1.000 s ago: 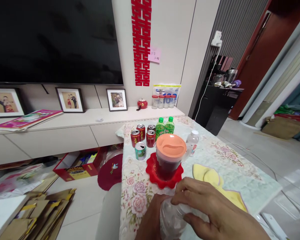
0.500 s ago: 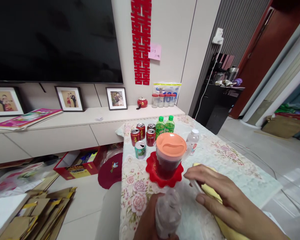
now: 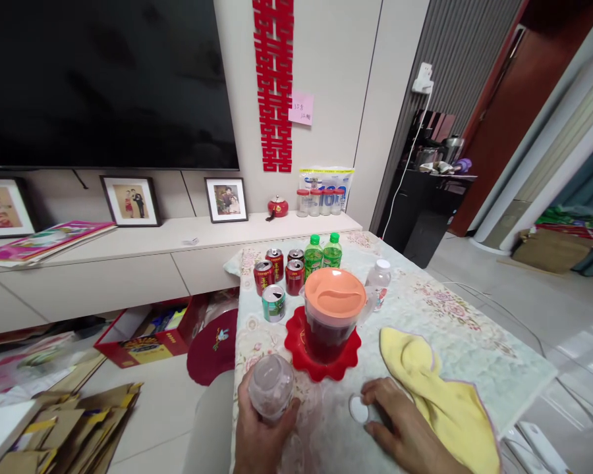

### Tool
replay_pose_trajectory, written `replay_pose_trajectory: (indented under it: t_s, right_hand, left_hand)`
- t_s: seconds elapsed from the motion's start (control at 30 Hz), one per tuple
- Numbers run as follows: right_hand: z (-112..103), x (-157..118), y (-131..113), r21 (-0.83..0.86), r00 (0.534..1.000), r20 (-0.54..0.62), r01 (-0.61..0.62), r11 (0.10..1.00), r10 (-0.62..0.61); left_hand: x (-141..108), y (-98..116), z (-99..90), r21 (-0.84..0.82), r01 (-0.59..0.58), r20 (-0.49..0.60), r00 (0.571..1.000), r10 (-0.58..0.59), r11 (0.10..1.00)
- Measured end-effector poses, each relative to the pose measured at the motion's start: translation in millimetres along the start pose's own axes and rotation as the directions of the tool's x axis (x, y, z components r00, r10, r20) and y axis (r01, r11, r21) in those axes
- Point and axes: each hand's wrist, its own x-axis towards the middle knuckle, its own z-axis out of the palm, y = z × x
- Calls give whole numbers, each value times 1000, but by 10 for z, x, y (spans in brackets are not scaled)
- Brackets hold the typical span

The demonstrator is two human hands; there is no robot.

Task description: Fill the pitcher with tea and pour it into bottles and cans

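My left hand (image 3: 264, 421) is wrapped round a clear plastic bottle (image 3: 271, 385), with its round end facing up toward me. On the table, my right hand (image 3: 395, 421) has its thumb and forefinger apart beside a white cap (image 3: 359, 408); whether the fingertips touch the cap I cannot tell. Ahead stands a pitcher (image 3: 329, 336) of dark liquid with an orange lid (image 3: 336, 293), on a red scalloped tray (image 3: 319, 372). A crumpled yellow cloth (image 3: 439, 388) lies to the right of my right hand.
Several red cans (image 3: 295, 276), a green can (image 3: 274, 303) and two green-capped bottles (image 3: 332, 250) stand behind the pitcher. To its right is a clear white-capped bottle (image 3: 379, 283). A maroon stool seat (image 3: 212, 345) sits left of the floral-covered table (image 3: 479, 322).
My left hand has moved left and up with the clear bottle. My right hand has come down and left, off the yellow cloth, and the white cap now shows at its fingertips.
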Motion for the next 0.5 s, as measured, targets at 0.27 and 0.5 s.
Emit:
replay_pose_trajectory:
  t_s: [0.27, 0.5]
  right_hand:
    - [-1170, 1040, -127, -331, 941, -329, -191, 924, 77]
    - [-1554, 2160, -91, -526, 927, -323, -343, 778, 190]
  left_hand:
    - [-2, -158, 136, 27, -101, -27, 994, 101, 995]
    - [12, -245, 186, -3, -174, -62, 983, 174, 985]
